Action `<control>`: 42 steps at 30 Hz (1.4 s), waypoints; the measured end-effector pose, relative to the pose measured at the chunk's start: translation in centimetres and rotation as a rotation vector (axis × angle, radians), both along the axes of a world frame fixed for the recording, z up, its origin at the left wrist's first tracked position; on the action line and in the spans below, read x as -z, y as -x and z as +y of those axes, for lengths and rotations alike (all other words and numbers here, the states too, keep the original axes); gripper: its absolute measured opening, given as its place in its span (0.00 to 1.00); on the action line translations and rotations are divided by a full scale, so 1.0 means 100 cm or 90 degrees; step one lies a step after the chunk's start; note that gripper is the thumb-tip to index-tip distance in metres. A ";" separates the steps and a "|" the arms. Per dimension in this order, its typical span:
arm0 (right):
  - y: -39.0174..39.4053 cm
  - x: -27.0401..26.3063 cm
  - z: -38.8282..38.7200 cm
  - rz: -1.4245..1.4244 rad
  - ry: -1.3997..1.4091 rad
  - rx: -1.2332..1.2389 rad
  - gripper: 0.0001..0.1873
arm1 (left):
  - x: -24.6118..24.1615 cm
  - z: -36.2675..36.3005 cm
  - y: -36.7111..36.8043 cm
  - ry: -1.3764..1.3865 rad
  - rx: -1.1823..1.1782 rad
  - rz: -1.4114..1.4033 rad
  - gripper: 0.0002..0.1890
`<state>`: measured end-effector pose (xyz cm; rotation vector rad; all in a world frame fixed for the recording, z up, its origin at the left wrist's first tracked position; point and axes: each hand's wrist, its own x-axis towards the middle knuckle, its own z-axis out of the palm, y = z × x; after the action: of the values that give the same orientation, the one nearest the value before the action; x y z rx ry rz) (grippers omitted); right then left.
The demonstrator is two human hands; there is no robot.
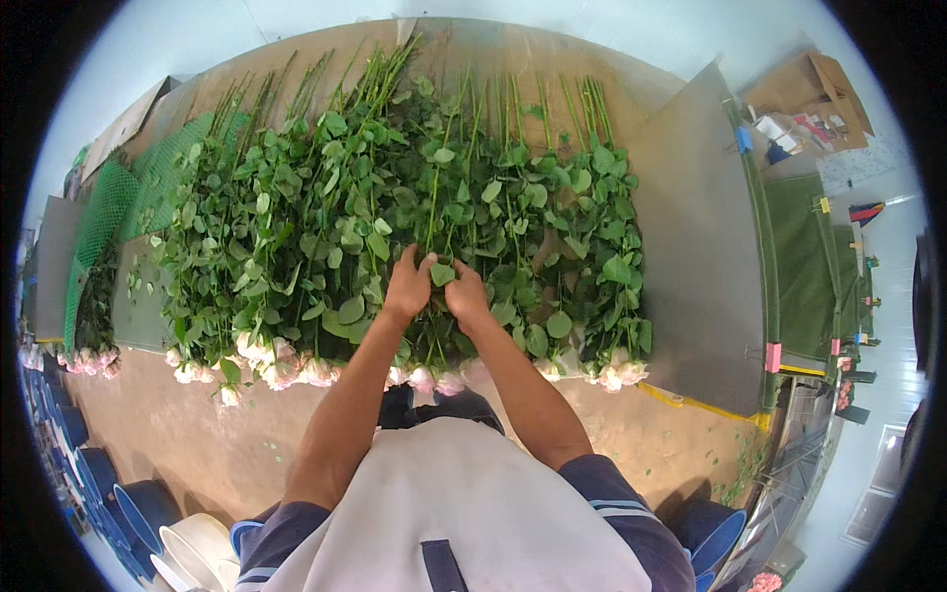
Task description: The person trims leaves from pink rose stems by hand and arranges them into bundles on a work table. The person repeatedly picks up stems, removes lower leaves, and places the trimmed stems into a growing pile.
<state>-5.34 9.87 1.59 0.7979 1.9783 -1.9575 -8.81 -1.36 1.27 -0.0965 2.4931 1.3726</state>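
Long-stemmed roses lie in a wide row before me, their leafy stems (431, 200) pointing away and their pale pink blooms (277, 362) hanging along the near edge of the table. In the middle of the row, my left hand (409, 287) has its thumb and fingers closed around a rose stem. Close beside it on the right, my right hand (466, 294) is curled at the same spot, its fingertips on a stem among the foliage. One broad leaf (442, 274) shows between the two thumbs. Leaves partly cover the fingertips of both hands.
Green plastic mesh (159, 177) lies at the left, with more roses (92, 362) beyond. A grey panel (699, 244) stands at the right end, near a cardboard box (806, 103). Blue buckets (144, 510) and a cream bucket (200, 551) stand on the floor (200, 436) at lower left.
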 end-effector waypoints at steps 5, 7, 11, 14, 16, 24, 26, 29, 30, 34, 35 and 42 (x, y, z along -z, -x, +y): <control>0.001 0.015 0.001 0.063 -0.036 0.004 0.18 | -0.006 -0.004 -0.033 -0.002 -0.030 0.019 0.23; 0.001 0.018 0.000 0.143 -0.059 -0.005 0.18 | -0.014 -0.004 -0.037 0.010 -0.018 0.000 0.20; 0.001 0.016 -0.001 0.163 -0.038 -0.001 0.19 | -0.032 -0.002 -0.034 0.018 -0.021 0.046 0.17; 0.001 0.006 0.000 0.202 -0.085 0.018 0.21 | -0.045 -0.004 -0.035 -0.037 -0.026 0.110 0.16; 0.000 -0.003 -0.001 0.231 -0.138 0.011 0.22 | -0.053 -0.011 -0.038 -0.103 -0.011 0.138 0.15; -0.002 -0.028 -0.011 0.315 0.012 0.018 0.18 | -0.060 -0.035 -0.032 -0.450 -0.131 0.079 0.13; 0.000 -0.028 -0.013 0.260 -0.011 0.014 0.19 | -0.051 -0.031 -0.026 -0.393 -0.151 0.061 0.13; 0.005 -0.021 -0.017 0.182 -0.083 0.012 0.20 | -0.040 -0.027 -0.020 -0.288 -0.151 0.059 0.15; 0.005 -0.018 -0.017 0.140 -0.110 0.010 0.20 | -0.037 -0.025 -0.019 -0.248 -0.148 0.044 0.15; 0.004 0.001 -0.013 0.221 -0.109 -0.012 0.21 | -0.043 -0.015 -0.018 -0.187 -0.085 0.088 0.16; 0.001 0.005 -0.009 0.273 -0.096 -0.040 0.21 | -0.048 -0.013 -0.020 -0.161 -0.061 0.094 0.16; -0.001 0.005 -0.010 0.225 0.070 0.009 0.22 | -0.067 -0.021 -0.043 -0.199 -0.028 0.174 0.17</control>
<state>-5.29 8.87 1.08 0.4635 2.0246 -2.3253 -4.53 -3.50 7.94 0.1117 2.4572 1.8878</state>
